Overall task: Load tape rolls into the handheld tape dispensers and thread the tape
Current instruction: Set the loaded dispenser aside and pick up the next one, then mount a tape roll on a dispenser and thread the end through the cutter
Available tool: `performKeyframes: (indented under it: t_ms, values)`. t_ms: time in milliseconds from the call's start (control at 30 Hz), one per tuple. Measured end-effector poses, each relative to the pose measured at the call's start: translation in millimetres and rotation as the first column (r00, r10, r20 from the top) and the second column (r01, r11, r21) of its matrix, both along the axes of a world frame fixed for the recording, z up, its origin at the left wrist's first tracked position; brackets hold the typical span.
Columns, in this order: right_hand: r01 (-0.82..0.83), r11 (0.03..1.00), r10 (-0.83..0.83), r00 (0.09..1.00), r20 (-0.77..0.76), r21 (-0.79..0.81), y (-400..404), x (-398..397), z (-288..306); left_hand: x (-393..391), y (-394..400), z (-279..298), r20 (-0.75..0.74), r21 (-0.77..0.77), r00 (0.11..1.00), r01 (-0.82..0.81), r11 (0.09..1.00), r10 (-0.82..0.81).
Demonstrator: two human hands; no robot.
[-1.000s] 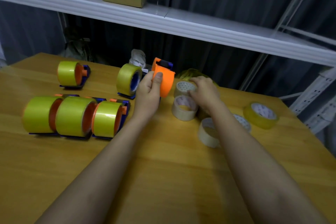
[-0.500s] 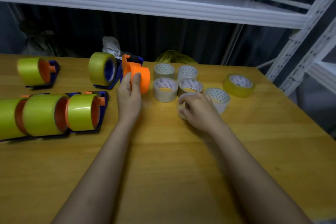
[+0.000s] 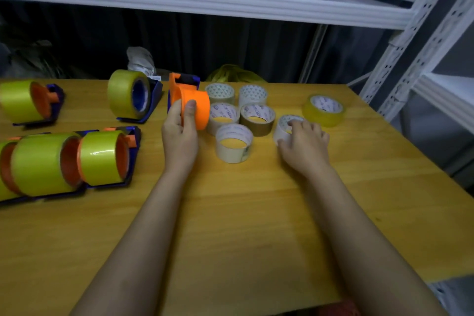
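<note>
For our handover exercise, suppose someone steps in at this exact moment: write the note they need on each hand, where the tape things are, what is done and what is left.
Left hand grips the empty orange dispenser, standing on the table.
Right hand holds a white tape roll on the table, not yet lifted.
Loose rolls: five more clustered beside the dispenser, nearest one; a yellow roll sits apart to the right.
Done: loaded dispensers at left, one at the back, three in the near row, another far left.
Left: put a roll onto the orange dispenser and thread it; whether the loaded ones are threaded cannot be seen.
</note>
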State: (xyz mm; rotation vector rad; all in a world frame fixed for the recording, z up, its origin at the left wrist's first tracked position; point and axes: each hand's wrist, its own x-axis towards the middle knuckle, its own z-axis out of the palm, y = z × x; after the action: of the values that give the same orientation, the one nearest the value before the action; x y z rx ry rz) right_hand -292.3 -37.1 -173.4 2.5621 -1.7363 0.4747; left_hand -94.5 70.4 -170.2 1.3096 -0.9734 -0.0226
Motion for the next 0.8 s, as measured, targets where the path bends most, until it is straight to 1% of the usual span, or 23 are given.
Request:
performKeyframes:
  t_ms: [67, 133, 233, 300, 367, 400, 467, 533, 600, 667, 733, 800]
  values:
    - [-0.026, 1.000, 0.026, 0.999, -0.040, 0.002, 2, -10, -5, -3, -1, 1, 0.002, 0.002, 1.000, 0.019, 1.000, -0.019]
    - [-0.093, 0.994, 0.091, 0.995, -0.028, -0.052, 9, -13, -9, -6, -2, 3, 0.003, 0.002, 1.000, 0.029, 1.000, -0.029]
    - [-0.196, 0.978, 0.195, 0.981, -0.012, -0.071, 20, -6, -12, -13, -1, 5, 0.021, 0.000, 0.999, 0.039, 0.999, -0.039]
    - [-0.280, 0.958, 0.284, 0.957, 0.061, -0.067, 24, 4, -13, -16, 0, 6, 0.031, 0.008, 0.998, 0.049, 0.999, -0.050]
    - [-0.346, 0.937, 0.350, 0.911, 0.220, -0.054, 26, 9, -10, -18, 0, 7, 0.039, 0.012, 0.998, 0.058, 0.998, -0.058]
    - [-0.350, 0.934, 0.353, 0.887, 0.299, -0.067, 24, 8, -6, -19, -1, 9, 0.043, 0.013, 0.997, 0.060, 0.998, -0.060]
    - [-0.281, 0.949, 0.316, 0.859, 0.403, -0.143, 16, 0, 1, -22, -4, 14, 0.050, 0.015, 0.997, 0.063, 0.998, -0.064]
    - [-0.174, 0.968, 0.237, 0.874, 0.425, -0.181, -2, -10, 5, -25, -8, 18, 0.057, 0.023, 0.996, 0.070, 0.997, -0.071]
    - [-0.080, 0.988, 0.121, 0.931, 0.343, -0.132, -27, -21, 8, -30, -15, 22, 0.078, 0.038, 0.994, 0.078, 0.996, -0.081]
    - [0.005, 1.000, -0.001, 0.979, 0.206, -0.019, -52, -29, 10, -34, -24, 25, 0.105, 0.052, 0.991, 0.084, 0.995, -0.089]
    - [0.083, 0.992, -0.089, 0.993, 0.071, 0.092, -74, -33, 10, -36, -33, 28, 0.125, 0.059, 0.988, 0.082, 0.995, -0.089]
    - [0.153, 0.974, -0.148, 0.988, -0.040, 0.165, -91, -35, 10, -37, -41, 33, 0.151, 0.075, 0.985, 0.072, 0.995, -0.083]
